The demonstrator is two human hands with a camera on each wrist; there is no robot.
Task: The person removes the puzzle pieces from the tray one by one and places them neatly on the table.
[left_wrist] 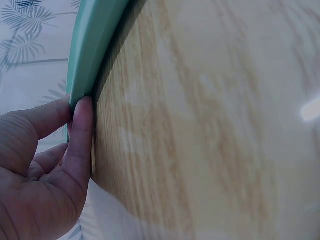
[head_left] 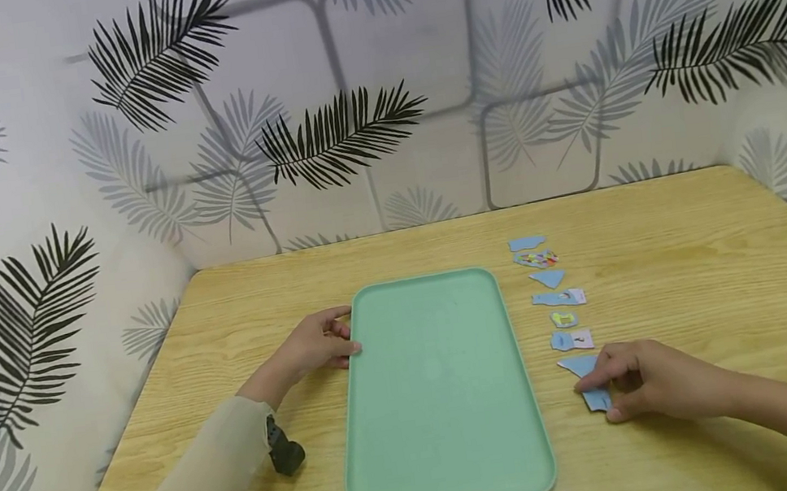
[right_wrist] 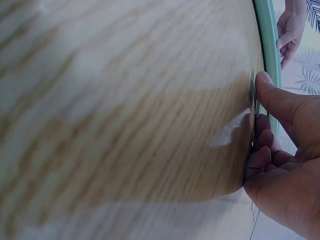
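Observation:
A pale green tray (head_left: 440, 387) lies flat on the wooden table in the head view. My left hand (head_left: 322, 340) grips its left rim, thumb on the edge; in the left wrist view, the same hand (left_wrist: 55, 160) pinches the tray's green rim (left_wrist: 95, 50). To the right of the tray, my right hand (head_left: 653, 381) pinches a light-blue puzzle piece (head_left: 597, 400) at the table surface. Its fingers partly cover that piece. Just above it lies another blue puzzle piece (head_left: 576, 365), partly behind the fingers. In the right wrist view, the right hand (right_wrist: 285, 130) touches the tabletop.
Several flat puzzle pieces form a column right of the tray, including a pink-and-blue piece (head_left: 571, 340), a yellow-patterned piece (head_left: 563, 319) and a multicoloured piece (head_left: 537, 259). The wooden table (head_left: 676, 268) meets a leaf-patterned wall covering (head_left: 407, 55) behind and at the sides.

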